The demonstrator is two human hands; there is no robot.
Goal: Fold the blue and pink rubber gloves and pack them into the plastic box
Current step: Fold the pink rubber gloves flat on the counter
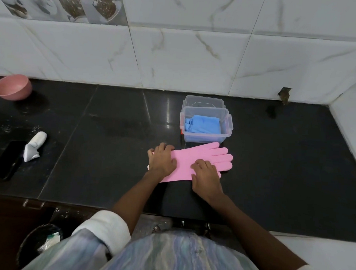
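Beside the plastic box (206, 134) with blue gloves (203, 126), both hands flat on pink glove (204, 157), bowl (12, 87) far left

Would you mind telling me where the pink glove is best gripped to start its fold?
Probably at the finger end of the pink glove, from the right: it lies flat with its fingers free, pointing right beside the box, while both hands cover the cuff and palm.

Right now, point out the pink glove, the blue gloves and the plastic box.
pink glove (208, 156): head view, on its palm.
blue gloves (204, 125): head view, on the folded top.
plastic box (203, 137): head view, on its near wall.
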